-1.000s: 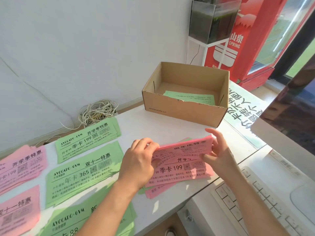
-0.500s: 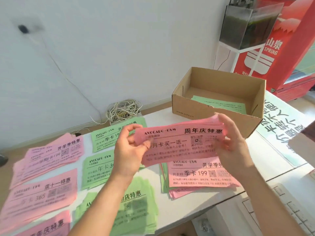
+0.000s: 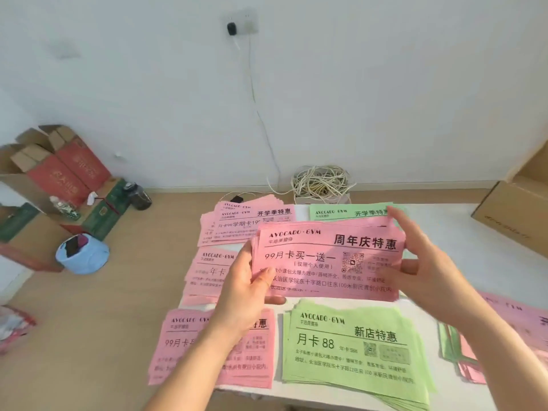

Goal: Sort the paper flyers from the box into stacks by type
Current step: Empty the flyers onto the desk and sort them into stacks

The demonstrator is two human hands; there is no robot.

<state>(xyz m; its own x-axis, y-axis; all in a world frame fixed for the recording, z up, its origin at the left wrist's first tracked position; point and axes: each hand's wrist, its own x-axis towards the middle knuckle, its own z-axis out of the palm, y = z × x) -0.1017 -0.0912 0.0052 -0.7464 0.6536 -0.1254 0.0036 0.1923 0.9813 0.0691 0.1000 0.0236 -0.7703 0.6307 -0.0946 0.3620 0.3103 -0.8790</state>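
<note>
A small bundle of pink flyers (image 3: 326, 259) hangs in the air over the white table (image 3: 474, 262). My left hand (image 3: 249, 292) pinches its left edge, thumb on top. My right hand (image 3: 421, 262) holds its right edge with fingers spread behind the paper. Sorted stacks lie below: a pink stack (image 3: 237, 221) at the back, another pink stack (image 3: 204, 274) under it, a pink stack (image 3: 184, 348) at the front left, a green stack (image 3: 355, 351) at the front, a green stack (image 3: 341, 212) at the back. The cardboard box (image 3: 516, 209) shows only its corner at the right edge.
A mixed pile of pink and green flyers (image 3: 468, 351) lies at the right. A coil of white cable (image 3: 320, 182) sits behind the table by the wall. On the wooden floor to the left stand red and green cartons (image 3: 59, 173) and a blue bin (image 3: 83, 256).
The view has swung left, putting the box at the right edge. Both hands lifted the pink flyers off the mixed pile and carried them left over the sorted stacks.
</note>
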